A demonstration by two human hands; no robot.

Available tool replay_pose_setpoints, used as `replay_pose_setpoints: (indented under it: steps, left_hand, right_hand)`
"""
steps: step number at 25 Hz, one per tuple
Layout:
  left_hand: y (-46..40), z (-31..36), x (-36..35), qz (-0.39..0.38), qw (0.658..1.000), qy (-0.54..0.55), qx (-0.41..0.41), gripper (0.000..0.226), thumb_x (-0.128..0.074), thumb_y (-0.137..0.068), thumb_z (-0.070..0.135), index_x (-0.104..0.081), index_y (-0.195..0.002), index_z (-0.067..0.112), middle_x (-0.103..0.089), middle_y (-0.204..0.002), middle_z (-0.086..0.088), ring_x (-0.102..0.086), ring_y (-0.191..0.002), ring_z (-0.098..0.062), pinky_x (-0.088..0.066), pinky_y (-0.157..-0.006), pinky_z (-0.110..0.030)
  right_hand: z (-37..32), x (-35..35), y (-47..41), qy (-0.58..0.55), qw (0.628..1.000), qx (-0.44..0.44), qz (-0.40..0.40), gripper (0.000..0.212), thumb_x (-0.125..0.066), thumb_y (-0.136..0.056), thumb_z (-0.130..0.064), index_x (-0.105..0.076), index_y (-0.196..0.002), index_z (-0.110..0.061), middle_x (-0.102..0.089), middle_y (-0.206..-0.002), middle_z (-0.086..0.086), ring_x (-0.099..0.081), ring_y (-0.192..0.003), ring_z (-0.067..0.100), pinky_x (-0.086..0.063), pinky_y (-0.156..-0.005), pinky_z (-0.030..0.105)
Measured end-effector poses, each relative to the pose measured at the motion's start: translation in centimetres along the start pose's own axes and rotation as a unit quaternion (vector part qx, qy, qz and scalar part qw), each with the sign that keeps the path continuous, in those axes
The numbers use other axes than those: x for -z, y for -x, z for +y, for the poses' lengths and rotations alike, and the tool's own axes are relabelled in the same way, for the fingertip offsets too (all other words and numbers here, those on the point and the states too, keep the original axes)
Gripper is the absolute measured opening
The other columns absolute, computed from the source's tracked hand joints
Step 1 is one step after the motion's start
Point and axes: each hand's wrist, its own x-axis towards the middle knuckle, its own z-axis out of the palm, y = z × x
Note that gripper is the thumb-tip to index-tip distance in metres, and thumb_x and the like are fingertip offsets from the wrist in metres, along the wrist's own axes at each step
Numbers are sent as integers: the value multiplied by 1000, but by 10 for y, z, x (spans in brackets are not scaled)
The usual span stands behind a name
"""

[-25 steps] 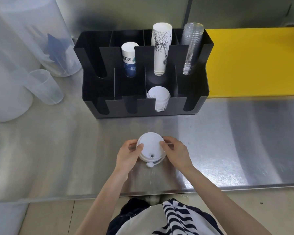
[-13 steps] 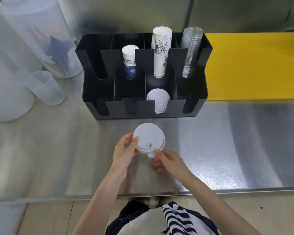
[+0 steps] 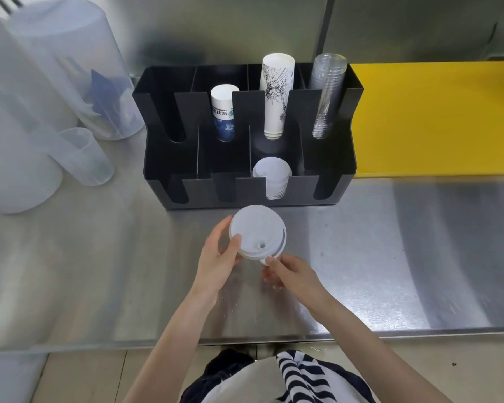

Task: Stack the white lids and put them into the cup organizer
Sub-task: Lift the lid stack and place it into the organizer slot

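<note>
Head view: left hand (image 3: 217,257) grips the stacked white lids (image 3: 256,232); right hand (image 3: 291,273) pinches their tab; uneven pull could skew them.

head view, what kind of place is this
Probably a drinks counter in a café or tea shop: a black cup organizer with paper cups and lids, on a stainless steel counter beside clear measuring jugs.
</note>
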Motion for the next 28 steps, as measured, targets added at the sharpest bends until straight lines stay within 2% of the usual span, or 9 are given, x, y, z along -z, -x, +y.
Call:
replay_pose_setpoints:
  steps: [2, 5, 8, 12, 16, 18, 23, 26, 28]
  left_hand:
    - [-5, 3, 1, -38, 998, -54, -14, 50, -56, -88, 24, -39, -133, 36, -45, -140, 2, -53, -118, -19, -45, -104, -39]
    - [-11, 13, -3, -75, 984, -153, -52, 69, -65, -81, 27, -28, -140, 32, -35, -142, 5, -44, -125, -16, -38, -107, -33]
    - [-16, 22, -7, -83, 970, -206, -100, 85, -72, -75, 28, -20, -141, 30, -27, -146, 3, -36, -131, -16, -37, -110, -41]
    - [-29, 38, -9, -77, 958, -241, -138, 84, -72, -74, 29, -22, -140, 30, -30, -144, 1, -39, -127, -17, -38, -110, -44]
    - [-48, 55, -11, -79, 949, -257, -164, 85, -73, -74, 28, -21, -141, 27, -28, -145, -1, -37, -131, -19, -36, -111, -45]
    - [-58, 63, -13, -72, 946, -267, -172, 86, -73, -74, 29, -20, -142, 25, -26, -146, -1, -34, -133, -20, -36, -111, -46]
    - [-83, 86, -17, -57, 929, -311, -191, 85, -72, -75, 29, -21, -142, 21, -25, -147, -2, -24, -134, -22, -33, -112, -43]
    - [-95, 95, -21, -64, 914, -347, -198, 84, -70, -77, 29, -19, -143, 21, -23, -148, -1, -22, -133, -22, -27, -109, -34]
    - [-102, 100, -24, -72, 908, -364, -196, 83, -68, -78, 30, -18, -144, 21, -23, -148, -2, -22, -133, -23, -28, -109, -36]
  right_hand:
    - [-3, 3, -2, 0, 1000, 11, 10, 20, -53, -89, -26, -63, -76, -14, -64, -65, -8, -59, -61, 3, -45, -50, 7]
    - [-9, 9, -6, 0, 1000, 25, 14, 21, -52, -89, -24, -62, -71, -18, -63, -63, -8, -59, -55, -2, -44, -49, 7]
    - [-16, 15, -12, 7, 999, 38, 22, 22, -52, -89, -24, -61, -70, -21, -64, -65, -8, -59, -51, -5, -44, -48, 6]
    - [-30, 21, -23, 15, 998, 58, 34, 21, -52, -90, -25, -61, -72, -19, -62, -65, -7, -57, -54, 0, -44, -50, 6]
    - [-46, 25, -36, 17, 996, 79, 47, 29, -51, -89, -27, -61, -79, -2, -49, -55, -4, -45, -53, 8, -41, -59, 20]
    - [-54, 28, -45, 28, 994, 83, 60, 36, -51, -89, -30, -56, -76, 3, -45, -53, -2, -42, -52, 10, -39, -61, 25]
    - [-75, 32, -63, -20, 994, 74, 72, 39, -50, -89, -26, -53, -50, -26, -44, -52, -3, -40, -51, 9, -38, -60, 23]
    - [-81, 33, -75, -45, 995, 52, 75, 35, -49, -90, -25, -49, -58, -10, -43, -53, -2, -38, -52, 11, -37, -61, 22]
    - [-82, 33, -82, -60, 995, 38, 73, 33, -49, -90, -24, -47, -60, -9, -42, -53, -2, -38, -51, 10, -37, -59, 21]
